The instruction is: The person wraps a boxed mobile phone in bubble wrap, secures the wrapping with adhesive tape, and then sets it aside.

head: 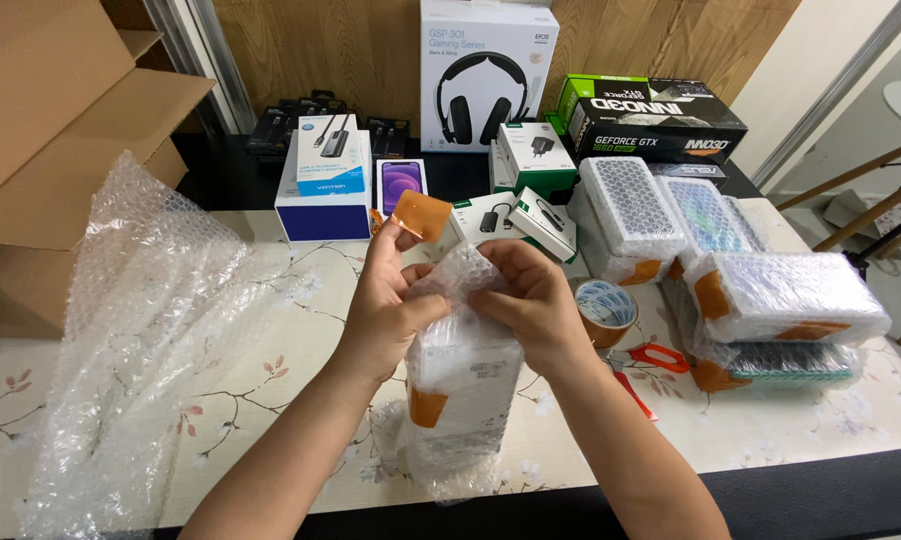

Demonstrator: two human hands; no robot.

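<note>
Bubble-wrapped white box stands upright on the floral tablecloth before us; our left hand and right hand pinch its wrap closed on top, a brown tape strip stuck ready on our left fingertips.

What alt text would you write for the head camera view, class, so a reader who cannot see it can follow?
Two bare hands fold bubble wrap over the top of a white box standing on a floral table; the left hand pinches a strip of brown tape, and the right hand presses the wrap. A tape roll, red scissors and wrapped parcels lie to the right.
</note>
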